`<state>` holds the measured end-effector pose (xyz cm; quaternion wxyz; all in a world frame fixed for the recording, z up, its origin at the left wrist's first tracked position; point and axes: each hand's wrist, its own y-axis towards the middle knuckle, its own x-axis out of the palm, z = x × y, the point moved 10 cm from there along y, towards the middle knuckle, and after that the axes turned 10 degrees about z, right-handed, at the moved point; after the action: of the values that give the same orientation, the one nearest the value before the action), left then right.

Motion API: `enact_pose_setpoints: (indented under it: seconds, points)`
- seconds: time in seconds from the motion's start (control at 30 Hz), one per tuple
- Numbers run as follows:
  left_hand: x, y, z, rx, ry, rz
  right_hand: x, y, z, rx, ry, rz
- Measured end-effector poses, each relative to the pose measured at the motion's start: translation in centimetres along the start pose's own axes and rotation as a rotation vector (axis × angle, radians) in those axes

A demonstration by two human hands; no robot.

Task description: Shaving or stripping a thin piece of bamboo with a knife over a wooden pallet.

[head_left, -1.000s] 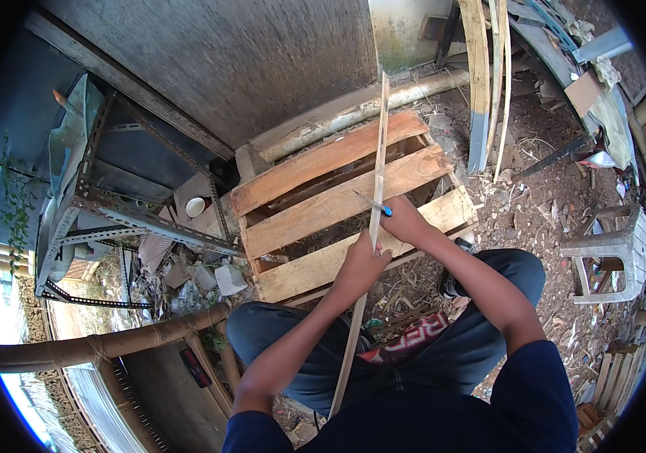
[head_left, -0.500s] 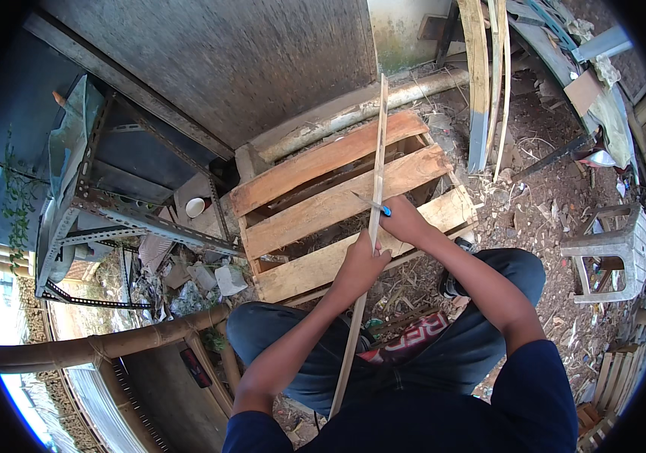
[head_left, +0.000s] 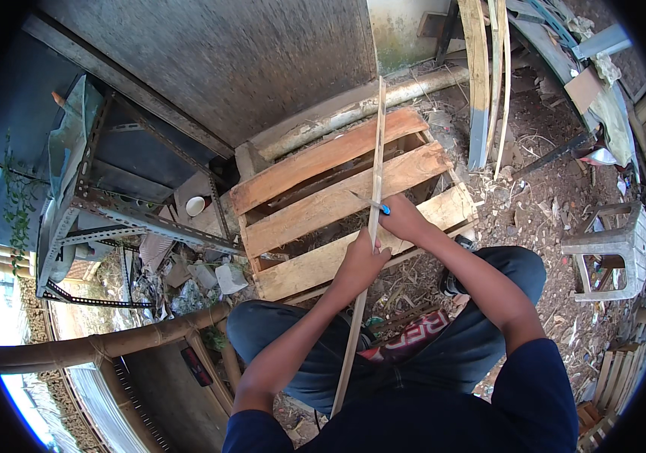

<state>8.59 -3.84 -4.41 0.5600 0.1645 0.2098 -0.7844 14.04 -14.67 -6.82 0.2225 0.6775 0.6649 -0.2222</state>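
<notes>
A long, thin strip of wood or bamboo (head_left: 378, 162) runs from my lap out over a slatted wooden pallet (head_left: 323, 163). My left hand (head_left: 361, 263) is closed around the strip near its middle, just past my knees. My right hand (head_left: 404, 219) grips a knife (head_left: 385, 209) by its blue handle, a little farther along the strip. The pointed blade lies across the strip and sticks out to its left. Whether the edge bites into the wood cannot be made out.
A metal angle-iron frame (head_left: 149, 220) stands at left above scattered rubbish. A bamboo pole (head_left: 112, 346) crosses at lower left. Tall wooden strips (head_left: 478, 98) stand beyond the pallet's right side. A worn plastic stool (head_left: 611, 253) sits on the littered ground at right.
The strip's far end has shifted very slightly left. Both hands keep their hold in nearly the same place, and the knife stays across the strip.
</notes>
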Motion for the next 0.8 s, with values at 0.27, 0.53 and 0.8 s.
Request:
enact_pose_setpoints:
  seconds: [0.27, 0.53, 0.8]
  points:
    - [0.4, -0.1, -0.4, -0.073, -0.017, -0.036, 0.0, -0.1, 0.2, -0.007, -0.034, -0.014]
    - [0.6, 0.0, -0.7, -0.068, -0.027, -0.04, 0.3, -0.1, 0.6, -0.01, -0.054, -0.008]
    - [0.7, 0.0, -1.1, -0.106, -0.025, -0.051, 0.6, 0.0, 1.1, 0.014, -0.04, -0.024]
